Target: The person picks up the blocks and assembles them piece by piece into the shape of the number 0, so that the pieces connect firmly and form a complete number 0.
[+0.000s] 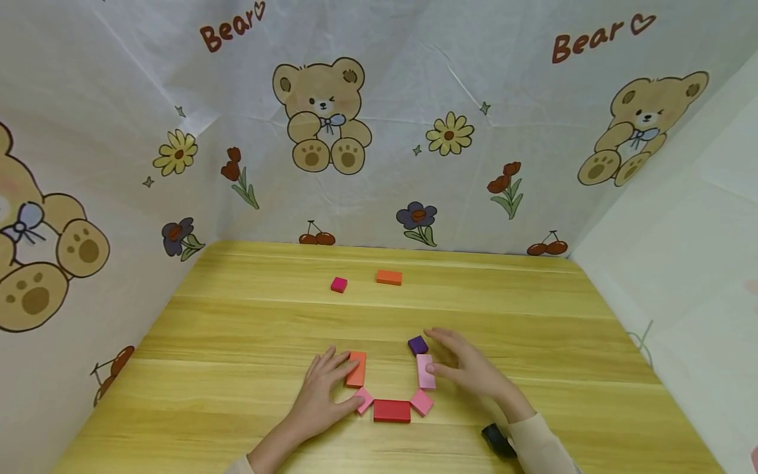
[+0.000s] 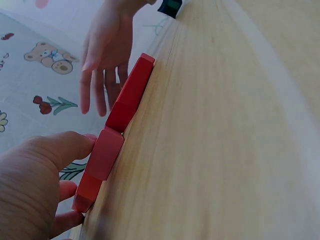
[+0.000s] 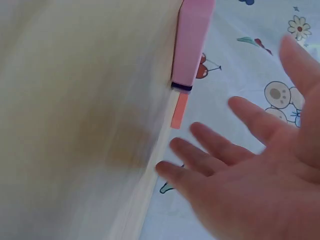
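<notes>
Several small blocks form a U on the table: an orange block [image 1: 356, 369], a pink block [image 1: 364, 400], a red block [image 1: 392, 411], a second pink block [image 1: 422, 402], a long light-pink block [image 1: 426, 371] and a purple block [image 1: 417, 345]. My left hand [image 1: 324, 394] rests at the left side, its thumb against the pink block and its fingers at the orange one. Beside the right side is my right hand [image 1: 472, 370], fingers spread and holding nothing. In the right wrist view the light-pink block [image 3: 194, 42] stands apart from those fingers.
Farther back on the wooden table [image 1: 266, 316] lie a magenta block [image 1: 339, 284] and another orange block [image 1: 389, 277]. A black strap-like object [image 1: 499, 441] is by the right wrist. A bear-print sheet [image 1: 379, 197] hangs behind and at the sides.
</notes>
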Motion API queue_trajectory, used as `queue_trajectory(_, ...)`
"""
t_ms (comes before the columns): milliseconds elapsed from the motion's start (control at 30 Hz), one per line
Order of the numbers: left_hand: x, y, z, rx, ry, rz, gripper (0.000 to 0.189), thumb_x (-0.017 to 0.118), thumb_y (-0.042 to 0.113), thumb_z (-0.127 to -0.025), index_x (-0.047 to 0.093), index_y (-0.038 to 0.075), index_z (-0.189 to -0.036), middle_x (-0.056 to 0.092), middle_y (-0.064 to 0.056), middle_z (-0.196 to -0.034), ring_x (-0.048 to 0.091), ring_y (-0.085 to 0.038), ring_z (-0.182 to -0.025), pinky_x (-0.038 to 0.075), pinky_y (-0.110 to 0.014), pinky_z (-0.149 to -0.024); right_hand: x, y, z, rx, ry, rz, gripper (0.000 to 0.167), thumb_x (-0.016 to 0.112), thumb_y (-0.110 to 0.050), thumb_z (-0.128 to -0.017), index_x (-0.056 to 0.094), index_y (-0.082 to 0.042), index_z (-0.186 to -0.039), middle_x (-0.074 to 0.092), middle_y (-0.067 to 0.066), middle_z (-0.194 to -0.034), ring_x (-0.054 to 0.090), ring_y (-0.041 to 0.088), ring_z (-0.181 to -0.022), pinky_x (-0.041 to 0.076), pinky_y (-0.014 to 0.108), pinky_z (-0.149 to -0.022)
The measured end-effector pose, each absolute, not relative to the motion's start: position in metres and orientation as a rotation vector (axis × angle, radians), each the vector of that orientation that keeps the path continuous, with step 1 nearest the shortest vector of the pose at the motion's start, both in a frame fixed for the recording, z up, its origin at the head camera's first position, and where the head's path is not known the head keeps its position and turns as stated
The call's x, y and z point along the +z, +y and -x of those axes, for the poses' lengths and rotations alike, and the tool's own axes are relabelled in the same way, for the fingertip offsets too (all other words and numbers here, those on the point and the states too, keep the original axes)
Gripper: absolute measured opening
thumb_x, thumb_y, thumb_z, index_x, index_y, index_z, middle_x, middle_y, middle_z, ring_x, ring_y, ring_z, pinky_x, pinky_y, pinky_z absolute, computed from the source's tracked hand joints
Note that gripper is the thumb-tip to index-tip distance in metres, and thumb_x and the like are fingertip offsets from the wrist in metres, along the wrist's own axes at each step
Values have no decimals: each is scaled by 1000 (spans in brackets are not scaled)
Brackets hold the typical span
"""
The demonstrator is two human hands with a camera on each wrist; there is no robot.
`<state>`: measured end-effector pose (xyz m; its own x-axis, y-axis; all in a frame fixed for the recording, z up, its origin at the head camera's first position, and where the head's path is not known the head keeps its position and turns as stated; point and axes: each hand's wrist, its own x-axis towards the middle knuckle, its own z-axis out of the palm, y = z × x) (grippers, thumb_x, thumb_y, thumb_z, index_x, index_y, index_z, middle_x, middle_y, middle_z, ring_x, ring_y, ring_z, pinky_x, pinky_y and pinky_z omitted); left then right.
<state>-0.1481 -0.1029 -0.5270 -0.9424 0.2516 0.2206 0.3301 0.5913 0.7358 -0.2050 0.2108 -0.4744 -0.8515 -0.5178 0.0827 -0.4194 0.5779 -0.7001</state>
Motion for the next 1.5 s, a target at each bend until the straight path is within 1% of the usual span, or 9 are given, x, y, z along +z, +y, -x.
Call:
queue_trajectory(167,-527,-103,148,-1283,-2717,501,62,78,43,-79,64,10,-131,54,-13,-142,28,-42,-144,14,-65,-115,-478,211,196,-1024,2596,761,78,67,-44,-90,35,-11,-152,22,24,-159,17,47,-146,23,68,-111)
queue_trajectory(267,-527,-103,148,-1280,-2718,507,62,78,43,-79,64,10,-131,54,-13,-142,28,-42,-144,14,-65,-115,-480,212,192,-984,2597,762,79,67,-44,-90,33,-11,-153,19,25,-160,11,48,-147,17,69,-112)
queue_trajectory(367,-528,-103,148,-1276,-2724,514,62,77,44,-80,63,11,-131,54,-13,-142,28,-42,-144,14,-65,-115,-483,212,190,-938,2612,775,78,67,-44,-90,33,-11,-153,21,26,-158,11,49,-147,13,70,-113)
queue_trajectory(467,-527,-103,148,-1270,-2726,513,62,77,44,-80,63,11,-131,54,-13,-142,28,-42,-144,14,-65,-115,-485,212,189,-898,2623,779,79,66,-47,-90,34,-12,-153,24,25,-158,11,49,-147,11,69,-114)
queue_trajectory(600,-526,-103,148,-1264,-2729,506,62,78,42,-79,63,11,-131,53,-13,-142,28,-42,-144,14,-65,-116,-486,211,189,-876,2639,767,80,65,-51,-89,34,-13,-153,26,23,-158,12,47,-147,11,68,-114)
queue_trajectory(967,-525,-103,149,-1293,-2731,484,62,79,40,-78,64,11,-131,54,-12,-143,28,-41,-145,14,-64,-116,-487,209,187,-838,2710,780,81,66,-53,-87,37,-14,-152,30,22,-157,17,45,-147,13,66,-115)
queue_trajectory(1167,-525,-102,149,-1285,-2735,489,62,79,41,-78,64,10,-131,53,-13,-143,28,-41,-144,14,-64,-116,-489,209,186,-797,2741,813,81,65,-54,-88,37,-13,-152,31,23,-156,19,46,-146,15,67,-115)
queue_trajectory(1367,-523,-102,148,-1294,-2740,491,63,79,41,-79,63,10,-131,53,-13,-142,28,-42,-145,13,-64,-116,-490,209,187,-791,2754,851,80,66,-52,-88,39,-11,-150,33,25,-154,22,49,-144,18,68,-113)
queue_trajectory(1500,-524,-102,147,-1286,-2741,492,63,79,41,-79,63,10,-131,53,-13,-142,28,-42,-144,13,-64,-116,-489,209,186,-791,2752,842,80,66,-52,-88,39,-11,-150,34,25,-154,22,49,-144,18,68,-113)
